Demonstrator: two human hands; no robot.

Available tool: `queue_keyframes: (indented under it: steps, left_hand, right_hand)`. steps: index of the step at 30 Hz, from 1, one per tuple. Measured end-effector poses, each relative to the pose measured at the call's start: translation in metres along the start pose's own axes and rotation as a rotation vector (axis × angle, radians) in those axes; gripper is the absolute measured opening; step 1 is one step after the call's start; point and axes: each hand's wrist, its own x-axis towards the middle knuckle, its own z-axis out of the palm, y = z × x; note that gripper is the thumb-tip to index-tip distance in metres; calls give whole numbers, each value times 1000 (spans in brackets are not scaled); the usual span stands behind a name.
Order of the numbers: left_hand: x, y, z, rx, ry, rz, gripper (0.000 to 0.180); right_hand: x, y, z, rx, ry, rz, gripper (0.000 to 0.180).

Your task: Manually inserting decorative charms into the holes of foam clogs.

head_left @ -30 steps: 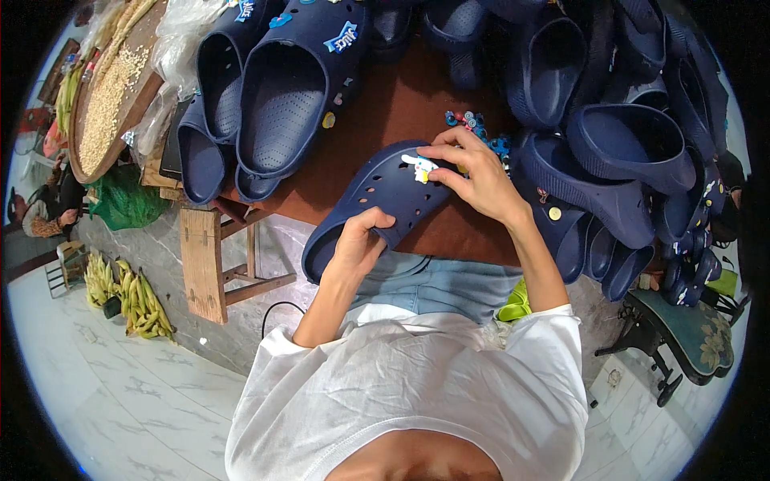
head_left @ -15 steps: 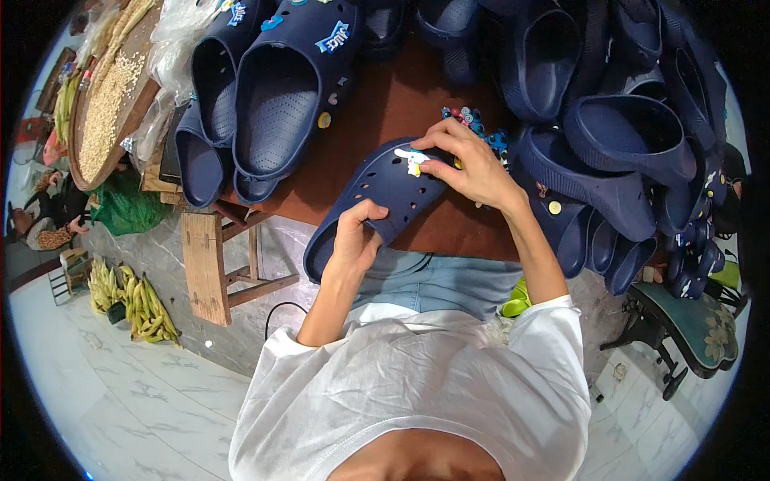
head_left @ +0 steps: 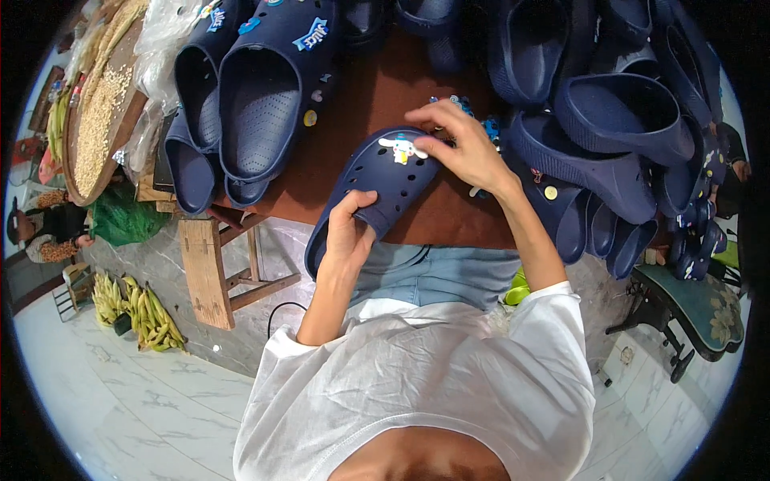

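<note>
1. Head view: a navy clog (head_left: 377,192) is laid on the brown table (head_left: 449,216), long axis running near-left to far-right.
2. Its heel end is gripped by the left hand (head_left: 350,232).
3. A white charm (head_left: 403,147) on the toe is pinched by the right hand (head_left: 461,148), the nearer one.

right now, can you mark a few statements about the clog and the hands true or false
1. The left hand grips the navy clog near its heel end. True.
2. The right hand presses a white charm on the clog's toe. True.
3. The clog is red. False: it is navy blue.
4. The table holds only this one clog. False: many navy clogs lie around it.
5. Yellow-green produce lies on the floor. True.
</note>
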Motion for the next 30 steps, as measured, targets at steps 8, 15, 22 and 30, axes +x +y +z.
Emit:
queue_keyframes:
  steps: [8,15,22,30]
  left_hand:
    - [-1,1,13,-98,44,19,45]
    - [-1,0,19,-131,55,69,47]
    - [-2,-14,9,-83,-16,-2,42]
    - [-3,-19,18,31,93,23,32]
  right_hand:
    - [-62,-9,-13,-239,275,54,23]
    - [-81,11,6,-562,331,85,28]
    - [-70,18,12,-596,354,143,23]
    - [-83,25,17,-623,419,95,11]
